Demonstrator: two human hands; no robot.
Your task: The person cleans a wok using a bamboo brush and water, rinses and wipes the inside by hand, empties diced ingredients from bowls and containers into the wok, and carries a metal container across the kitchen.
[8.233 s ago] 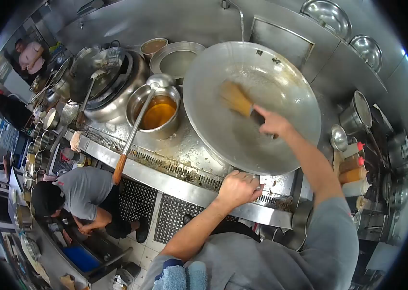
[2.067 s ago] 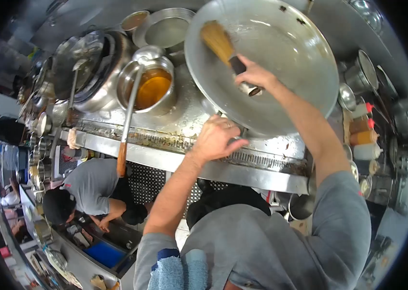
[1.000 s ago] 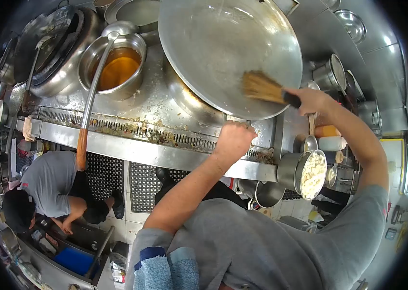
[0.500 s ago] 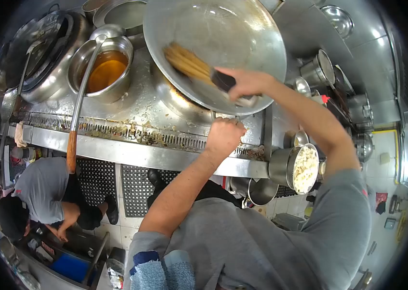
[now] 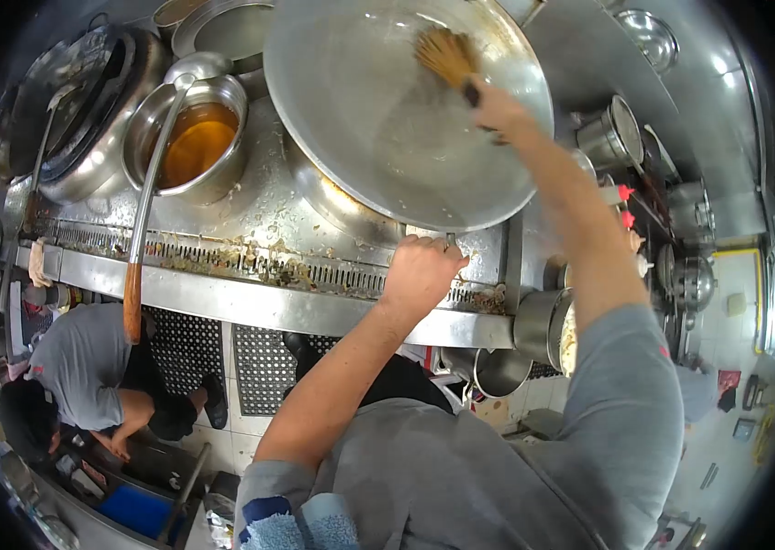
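Two Busy Hands at a Big Wok

From where I stood, I made the wok my clock, with twelve on the side away from the person. It was wide and grey, and its inside was shiny.

The right hand was closed around a brush, holding it by the dark part. The brush was inside the wok, with its yellow-brown bristles up near one o'clock. I could not tell how hard they pressed.

The left hand was shut in a fist near six o'clock, right by the rim. It had hold of the wok's handle, but the fingers hid most of it.

At nine o'clock stood a steel pot of orange-brown liquid. A long ladle leaned over it, and its wooden end stuck out past the counter edge. At ten o'clock was a wide pan. Bottles with red tips showed between three and four o'clock.

Down at eight o'clock, another person in a grey shirt bent low. A fluffy blue towel lay on the first person's left side.
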